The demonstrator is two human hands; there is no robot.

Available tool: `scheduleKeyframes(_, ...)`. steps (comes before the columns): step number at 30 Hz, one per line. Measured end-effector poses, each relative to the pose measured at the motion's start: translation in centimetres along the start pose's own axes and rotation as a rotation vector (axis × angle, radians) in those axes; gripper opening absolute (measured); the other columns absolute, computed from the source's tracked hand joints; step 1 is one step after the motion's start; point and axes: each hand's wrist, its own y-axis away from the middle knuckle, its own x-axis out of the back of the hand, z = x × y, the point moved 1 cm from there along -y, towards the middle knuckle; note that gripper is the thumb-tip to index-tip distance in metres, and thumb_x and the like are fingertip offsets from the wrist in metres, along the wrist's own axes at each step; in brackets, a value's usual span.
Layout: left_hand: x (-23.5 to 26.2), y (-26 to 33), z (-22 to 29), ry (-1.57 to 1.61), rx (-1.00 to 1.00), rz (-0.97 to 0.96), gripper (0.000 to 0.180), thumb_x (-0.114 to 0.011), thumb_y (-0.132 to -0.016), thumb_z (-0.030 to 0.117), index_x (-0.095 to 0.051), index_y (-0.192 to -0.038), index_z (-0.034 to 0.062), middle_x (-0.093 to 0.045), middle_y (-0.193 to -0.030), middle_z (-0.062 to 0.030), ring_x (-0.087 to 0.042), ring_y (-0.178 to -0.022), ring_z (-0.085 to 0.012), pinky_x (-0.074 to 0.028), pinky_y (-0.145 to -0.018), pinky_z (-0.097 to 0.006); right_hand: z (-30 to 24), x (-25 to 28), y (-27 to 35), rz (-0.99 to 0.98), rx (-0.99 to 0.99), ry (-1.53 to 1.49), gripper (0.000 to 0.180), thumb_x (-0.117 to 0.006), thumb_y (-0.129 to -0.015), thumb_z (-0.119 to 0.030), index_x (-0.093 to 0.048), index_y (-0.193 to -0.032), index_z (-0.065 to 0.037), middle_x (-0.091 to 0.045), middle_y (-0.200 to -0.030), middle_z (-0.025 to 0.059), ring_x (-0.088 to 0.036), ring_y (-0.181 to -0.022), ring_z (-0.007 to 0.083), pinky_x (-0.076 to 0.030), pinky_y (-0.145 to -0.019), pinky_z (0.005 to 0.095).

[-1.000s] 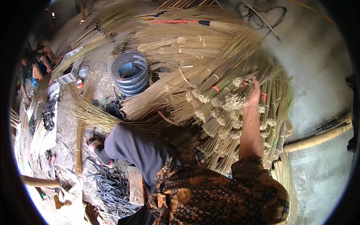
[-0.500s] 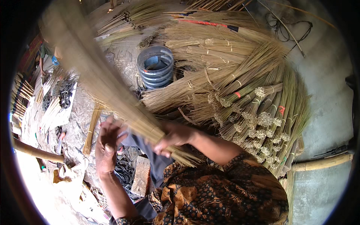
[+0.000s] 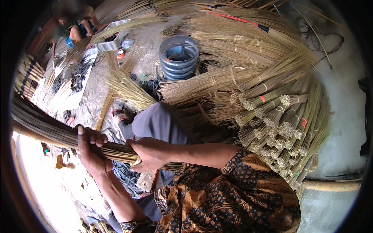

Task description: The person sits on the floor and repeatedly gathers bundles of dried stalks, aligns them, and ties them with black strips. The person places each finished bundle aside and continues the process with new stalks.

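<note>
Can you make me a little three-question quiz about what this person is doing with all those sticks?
1. True or false: both hands grip the same stick bundle.
2. Which hand is nearer the bundle's cut end? A) left hand B) right hand
3. What round thing stands on the ground beyond the person's knee?

Key:
1. True
2. B
3. A blue-grey ribbed bucket, beside the heap of tied bundles.
</note>
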Motion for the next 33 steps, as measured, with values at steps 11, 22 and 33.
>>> scheduleKeyframes(11,-0.5,1.1,5.3,-0.749,-0.019,-0.105,0.057,-0.078,-0.090,0.055,-0.069,-0.106,0.0009,-0.071,-0.093,-0.0100,-0.068,-0.086,-0.0208,-0.055,-0.077,-0.036,-5.4,-0.7,-7.9,0.076,0.325,-0.524,0.041,-0.078,-0.080,-0.005,-0.062,-0.118,0.002,-0.072,-0.102,0.0099,-0.069,-0.097,0.0181,-0.056,-0.086,0.0337)
scheduleKeyframes(22,5.4,4.8,0.0,-0.842,0.293,-0.286,0.075,-0.088,-0.081,0.024,-0.051,-0.143,0.0002,-0.072,-0.116,-0.0174,-0.070,-0.102,-0.0243,-0.056,-0.096,-0.037,-5.8,0.1,-9.6,0.304,0.243,-0.818,0.030,-0.078,-0.091,-0.010,-0.061,-0.114,-0.001,-0.070,-0.087,0.0057,-0.070,-0.076,0.0139,-0.057,-0.071,0.0286)
scheduleKeyframes(33,25.7,11.1,9.5,-2.109,-0.033,0.352,0.021,-0.079,-0.084,0.016,-0.062,-0.096,0.0096,-0.071,-0.085,-0.0133,-0.071,-0.077,-0.0306,-0.057,-0.068,-0.044,5.3,17.8,-7.9,0.930,0.133,-1.364,0.023,-0.071,-0.098,-0.022,-0.062,-0.110,-0.004,-0.067,-0.104,0.0113,-0.067,-0.108,0.0270,-0.055,-0.098,0.0476)
